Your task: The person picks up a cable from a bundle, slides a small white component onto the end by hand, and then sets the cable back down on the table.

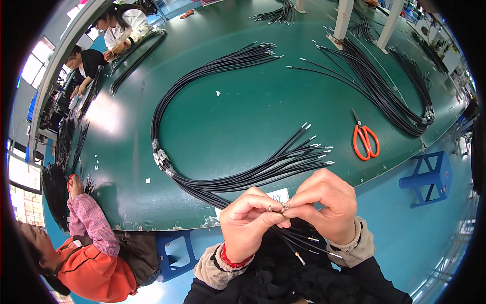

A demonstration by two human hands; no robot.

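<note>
- The left hand (248, 220) and right hand (324, 205) meet at lower centre of the frame, fingers pinched narrow on the small metal tip (284, 206) of a thin black cable.
- More black cable ends (304, 243) hang below the hands over the person's dark lap, their silvery tips pointing right.
- Judged from its look, the cable is light and limp, bending freely; the metal tip is tiny, stiff and probably slippery, so a fingertip pinch just behind the tip seems the surest hold.
- On the green worktop (243, 116) just above the hands lies a curved bundle of black cables (212, 177), bound at the left, its loose ends fanning right.
- Orange-handled scissors (364, 141) lie at right, well apart from the hands.
- Another cable bundle (385, 96) lies at upper right.
- A person in an orange top (91, 253) sits at lower left; other workers sit at upper left.
</note>
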